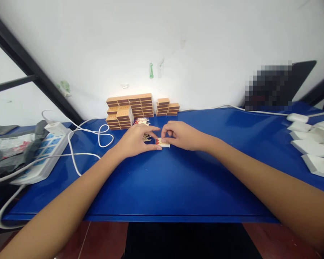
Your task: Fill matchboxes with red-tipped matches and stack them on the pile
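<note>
A small white matchbox tray with red-tipped matches in it lies on the blue table between my hands. My left hand is at its left side, thumb and index finger spread apart. The left thumb tip touches or nearly touches the tray's near edge, while the index finger stays beyond its far side. Over the tray's right part, my right hand has its fingers curled together, tips down at the matches. Whatever those fingertips pinch is hidden. Loose matches lie in a pile behind my left hand, partly covered by it.
Stacked matchboxes stand against the wall, with a smaller stack beside them. White cables and a power strip occupy the left. White boxes lie at the right edge. The blue table ends in front of me.
</note>
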Available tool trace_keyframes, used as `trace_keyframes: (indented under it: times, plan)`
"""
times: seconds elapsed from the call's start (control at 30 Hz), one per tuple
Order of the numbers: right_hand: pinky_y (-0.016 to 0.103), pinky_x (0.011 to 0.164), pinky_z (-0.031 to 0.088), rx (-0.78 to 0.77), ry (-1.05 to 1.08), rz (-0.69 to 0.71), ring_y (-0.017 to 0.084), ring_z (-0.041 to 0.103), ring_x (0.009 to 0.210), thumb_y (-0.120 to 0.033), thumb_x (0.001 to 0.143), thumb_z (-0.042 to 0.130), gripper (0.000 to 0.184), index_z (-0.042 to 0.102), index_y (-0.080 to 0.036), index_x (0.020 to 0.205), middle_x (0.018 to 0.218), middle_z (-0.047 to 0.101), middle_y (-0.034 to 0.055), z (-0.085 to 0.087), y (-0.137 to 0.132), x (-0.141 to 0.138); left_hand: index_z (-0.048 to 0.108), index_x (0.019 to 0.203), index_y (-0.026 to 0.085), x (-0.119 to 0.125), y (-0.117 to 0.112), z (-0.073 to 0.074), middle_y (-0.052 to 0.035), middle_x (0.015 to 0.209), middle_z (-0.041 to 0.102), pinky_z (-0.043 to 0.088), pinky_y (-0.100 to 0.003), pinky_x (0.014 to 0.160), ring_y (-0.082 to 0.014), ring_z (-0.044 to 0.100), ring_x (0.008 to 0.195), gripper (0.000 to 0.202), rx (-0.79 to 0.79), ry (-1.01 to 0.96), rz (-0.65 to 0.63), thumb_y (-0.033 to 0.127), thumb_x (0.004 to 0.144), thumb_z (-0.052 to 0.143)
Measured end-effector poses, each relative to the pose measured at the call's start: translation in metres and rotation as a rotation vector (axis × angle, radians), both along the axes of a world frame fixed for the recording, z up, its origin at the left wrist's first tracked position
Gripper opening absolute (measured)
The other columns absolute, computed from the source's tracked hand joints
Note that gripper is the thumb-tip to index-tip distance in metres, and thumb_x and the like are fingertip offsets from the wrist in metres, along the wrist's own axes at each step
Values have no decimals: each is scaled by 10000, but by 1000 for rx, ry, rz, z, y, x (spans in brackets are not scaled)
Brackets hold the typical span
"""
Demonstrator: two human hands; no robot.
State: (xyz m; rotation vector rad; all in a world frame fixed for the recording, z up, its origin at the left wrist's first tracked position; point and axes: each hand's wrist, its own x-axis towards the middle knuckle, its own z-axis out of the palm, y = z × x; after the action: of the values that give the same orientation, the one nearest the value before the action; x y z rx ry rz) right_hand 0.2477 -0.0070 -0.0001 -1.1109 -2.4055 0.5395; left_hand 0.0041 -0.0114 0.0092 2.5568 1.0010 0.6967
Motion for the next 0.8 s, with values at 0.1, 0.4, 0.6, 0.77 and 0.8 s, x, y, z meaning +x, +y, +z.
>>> trace_keyframes:
  times: [0.1,0.4,0.6,0.77,0.8]
  plan:
    - [301,717,370,-27,3,10,172,532,774,-271,914,690,74,725,-207,930,869,601,24,1,-1,0,730,1322,211,-1,1,-1,-58,1067,846,577,-384,878,-285,785,1023,651,4,1,-1,557,797,901]
    - [302,698,371,-50,1,-8,174,535,755,-272,916,679,89,735,-204,931,840,615,23,5,-5,-4,732,1319,205,-1,1,-1,-61,1074,845,578,-371,863,-279,782,1015,643,3,0,-9,560,807,892]
    - [303,696,375,-41,7,-44,168,536,748,-272,920,687,74,716,-205,923,847,617,19,2,-2,0,734,1319,215,-1,0,0,-53,1070,846,570,-382,876,-278,784,990,636,14,3,7,563,809,891]
    - [305,713,393,1,-1,-48,174,547,772,-260,917,684,67,716,-200,920,863,621,27,-1,-1,0,725,1334,207,-1,1,-2,-54,1076,846,566,-371,857,-272,786,992,655,13,5,-5,555,807,895]
    - [304,716,397,7,-2,-50,174,551,776,-254,914,683,64,717,-200,919,866,623,29,-1,-1,0,725,1334,204,-1,2,-2,-55,1074,846,567,-371,858,-272,787,995,660,9,3,-7,555,802,898]
